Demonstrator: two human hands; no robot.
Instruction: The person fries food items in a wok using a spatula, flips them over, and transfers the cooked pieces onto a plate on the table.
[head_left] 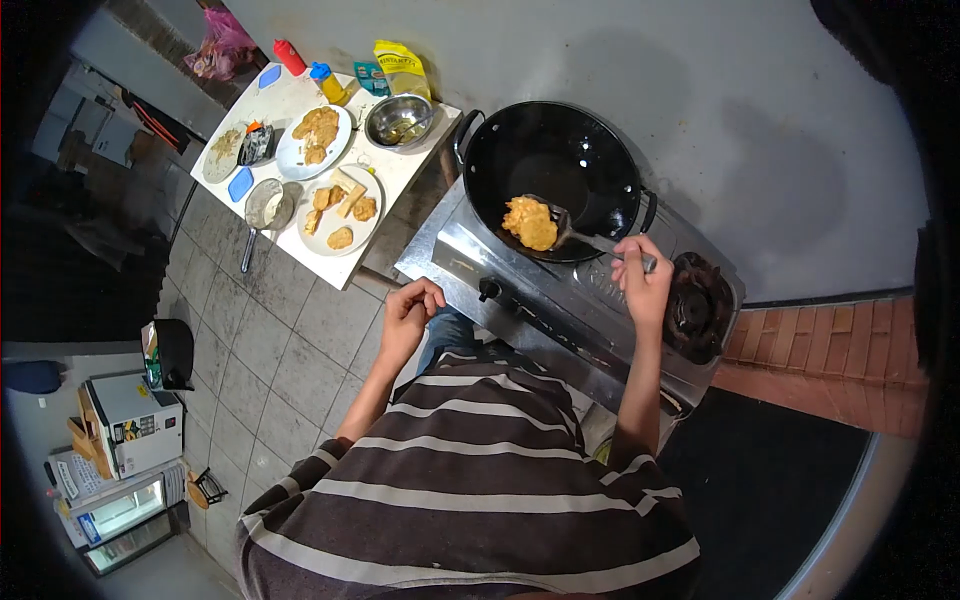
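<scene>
My right hand [642, 272] is wrapped round the handle of a metal spatula [592, 240]. On the spatula's blade, at the near side of a large black wok [550, 150], lies a golden fried piece [530, 223]. The wok stands on a steel gas stove [520, 285]. My left hand [410, 308] is held in front of the stove's left edge with its fingers curled in; whether anything is inside them is hidden.
A white table [335, 262] at the left bears plates of fried food [287, 150], a metal bowl [425, 125], bottles and packets. A saucepan [282, 215] sits at its edge, handle overhanging. A second burner [697, 308] is right of the wok.
</scene>
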